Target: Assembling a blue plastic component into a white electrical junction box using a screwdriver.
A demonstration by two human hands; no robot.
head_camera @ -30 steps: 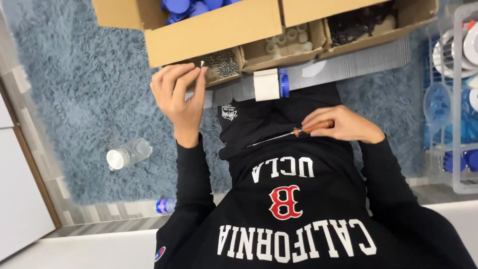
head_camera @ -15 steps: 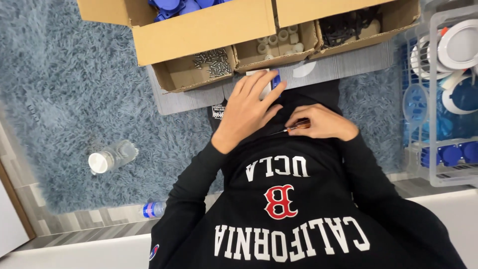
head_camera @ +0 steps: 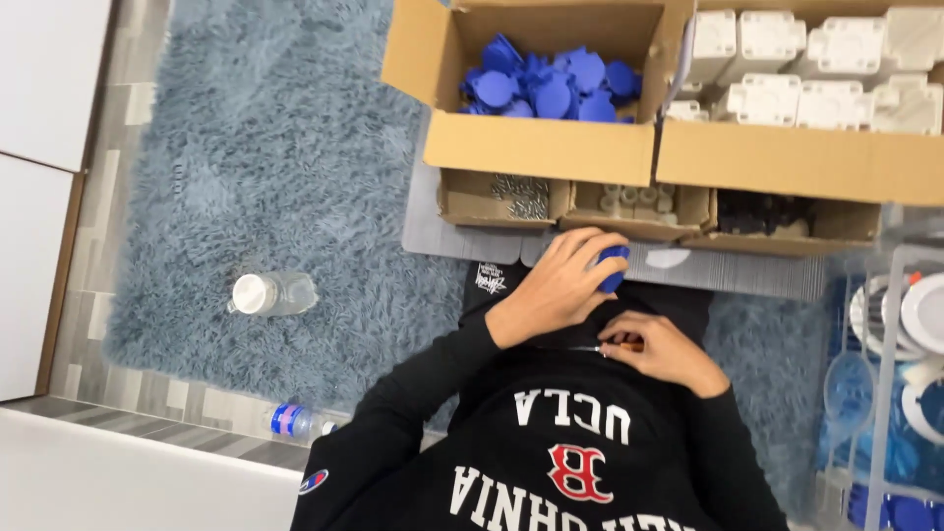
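My left hand [head_camera: 556, 290] is closed around a small blue part [head_camera: 614, 267] held just above my lap; only the part's blue end shows past my fingers. My right hand [head_camera: 664, 354] sits close behind it and grips a thin screwdriver [head_camera: 602, 347] with an orange handle, its shaft pointing left toward my left hand. Both hands rest over my black printed sweatshirt [head_camera: 590, 462].
Ahead are a cardboard box [head_camera: 536, 147] of blue caps, a box [head_camera: 806, 162] of white housings, and small trays holding screws [head_camera: 521, 197] and other parts. A clear bottle [head_camera: 270, 293] lies on the blue shag rug [head_camera: 275, 147]. A rack [head_camera: 890, 374] stands at right.
My left hand came down from the screw tray, where it held a small screw, and now grips the blue part near my right hand. The view shifted, showing more of the boxes.
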